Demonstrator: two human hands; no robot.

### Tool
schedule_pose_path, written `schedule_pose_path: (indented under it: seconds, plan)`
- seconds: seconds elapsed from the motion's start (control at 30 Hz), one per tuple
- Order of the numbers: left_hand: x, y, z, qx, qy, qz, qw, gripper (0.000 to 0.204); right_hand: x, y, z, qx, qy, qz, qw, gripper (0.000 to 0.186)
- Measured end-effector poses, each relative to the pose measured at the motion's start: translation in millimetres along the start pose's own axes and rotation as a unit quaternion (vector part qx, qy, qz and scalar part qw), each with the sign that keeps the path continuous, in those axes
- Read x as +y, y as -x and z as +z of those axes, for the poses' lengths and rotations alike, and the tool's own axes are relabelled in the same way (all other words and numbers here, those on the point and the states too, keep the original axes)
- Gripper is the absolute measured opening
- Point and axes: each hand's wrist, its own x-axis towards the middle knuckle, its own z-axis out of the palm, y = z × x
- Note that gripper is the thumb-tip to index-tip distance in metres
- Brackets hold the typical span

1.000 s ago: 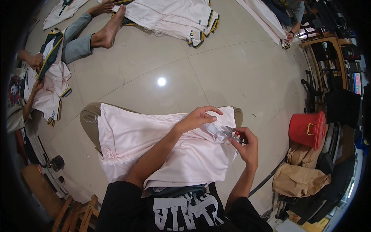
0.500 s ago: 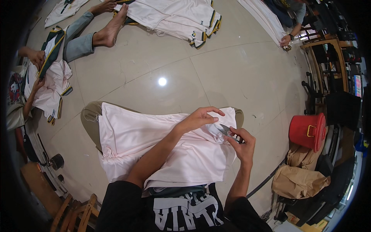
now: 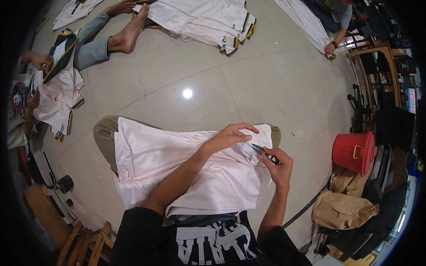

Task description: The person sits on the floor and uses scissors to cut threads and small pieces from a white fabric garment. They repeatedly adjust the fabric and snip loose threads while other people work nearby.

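A white garment (image 3: 155, 146) lies spread over my crossed legs, its cloth creased and bunched near the right knee. My left hand (image 3: 228, 138) reaches across it and pinches the bunched cloth, with the forefinger stretched out above; the fingertips under that hand are partly hidden. Close to the left fingertips, my right hand (image 3: 279, 163) grips a small pair of thread snips (image 3: 262, 151), their metal blades pointing left over the bunched cloth.
A person on the left handles a white garment with green and yellow trim (image 3: 57, 95). More white garments (image 3: 199, 20) lie on the tiled floor ahead. Another person crouches at the far right by white cloth (image 3: 306, 24). A red lidded bucket (image 3: 350, 150) and brown paper bags (image 3: 344, 208) stand right.
The snips have turned slightly in my right hand, and their blades look closer together. My left hand stays nearly still. The person on the left has shifted the lower hand.
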Motion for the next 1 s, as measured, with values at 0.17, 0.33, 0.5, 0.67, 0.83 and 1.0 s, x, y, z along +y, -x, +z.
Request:
schedule_pose_path:
  seconds: [0.17, 0.33, 0.5, 0.67, 0.83, 1.0]
  plan:
    - [2, 0, 0, -0.006, 0.004, 0.004, 1.000, 0.033, 6, 0, 0, -0.009, -0.015, 0.005, 1.000, 0.024]
    - [4, 0, 2, 0.008, 0.003, 0.000, 1.000, 0.028, 2, -3, -4, -0.029, -0.025, 0.039, 0.999, 0.024]
    - [3, 0, -1, -0.008, -0.008, -0.005, 1.000, 0.031, 12, -4, 0, -0.032, -0.047, 0.058, 0.997, 0.027]
    - [1, 0, 1, 0.002, 0.009, -0.002, 1.000, 0.028, 4, -8, -1, -0.049, -0.050, 0.076, 0.995, 0.024]
    - [3, 0, 0, 0.000, -0.018, -0.001, 1.000, 0.027, 6, -10, 1, -0.054, -0.055, 0.071, 0.995, 0.027]
    - [-5, -2, -6, -0.002, -0.037, -0.002, 0.999, 0.029, 17, -10, 0, -0.064, -0.082, 0.094, 0.990, 0.028]
